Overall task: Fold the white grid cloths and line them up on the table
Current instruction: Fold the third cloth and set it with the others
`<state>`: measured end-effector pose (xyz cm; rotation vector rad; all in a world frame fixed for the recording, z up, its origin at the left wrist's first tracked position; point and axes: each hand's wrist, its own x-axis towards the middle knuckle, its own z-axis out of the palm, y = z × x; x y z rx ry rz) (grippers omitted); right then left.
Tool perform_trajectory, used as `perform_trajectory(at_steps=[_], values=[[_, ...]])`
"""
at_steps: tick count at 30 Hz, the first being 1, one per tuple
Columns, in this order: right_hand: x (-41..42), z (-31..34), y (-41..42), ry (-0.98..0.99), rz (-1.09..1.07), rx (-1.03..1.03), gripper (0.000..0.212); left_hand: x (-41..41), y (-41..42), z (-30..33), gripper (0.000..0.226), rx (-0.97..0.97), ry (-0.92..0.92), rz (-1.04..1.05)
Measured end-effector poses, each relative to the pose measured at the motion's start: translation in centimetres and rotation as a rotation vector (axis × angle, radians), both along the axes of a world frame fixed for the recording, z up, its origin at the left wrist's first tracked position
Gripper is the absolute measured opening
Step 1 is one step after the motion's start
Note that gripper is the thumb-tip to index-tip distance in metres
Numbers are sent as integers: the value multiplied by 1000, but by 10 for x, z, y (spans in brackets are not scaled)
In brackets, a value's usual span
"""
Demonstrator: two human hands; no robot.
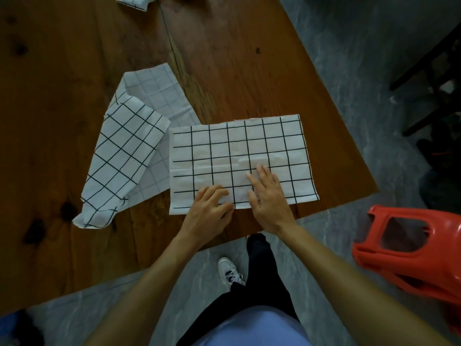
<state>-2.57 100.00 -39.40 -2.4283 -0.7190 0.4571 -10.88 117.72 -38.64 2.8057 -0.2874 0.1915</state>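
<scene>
Third cloth [136, 1] cut off at top edge

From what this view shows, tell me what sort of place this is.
Probably a plain home or workshop room, though I cannot be sure: a worn wooden table with knots and a crack, a grey stone-look floor, and a red plastic stool beside it.

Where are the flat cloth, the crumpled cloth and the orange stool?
flat cloth [239, 146], head view, bare middle.
crumpled cloth [122, 156], head view, folded-over top layer.
orange stool [409, 260], head view, its side.
</scene>
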Motion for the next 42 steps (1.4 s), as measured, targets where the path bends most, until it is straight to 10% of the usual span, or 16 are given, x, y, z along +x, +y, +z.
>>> perform_trajectory(at_steps=[9,23,32,42], values=[[-18,7,-6,-226,190,-64,55,1,-7,11,15,-20,-25,62],[-6,70,8,-426,-104,-130,20,8,-29,73,14,-102,-16,264],[12,174,8,-458,-186,179,19,5,-37,150,42,-591,2,301],[34,243,6,-258,-30,418,31,37,14,181,27,-625,-43,684]])
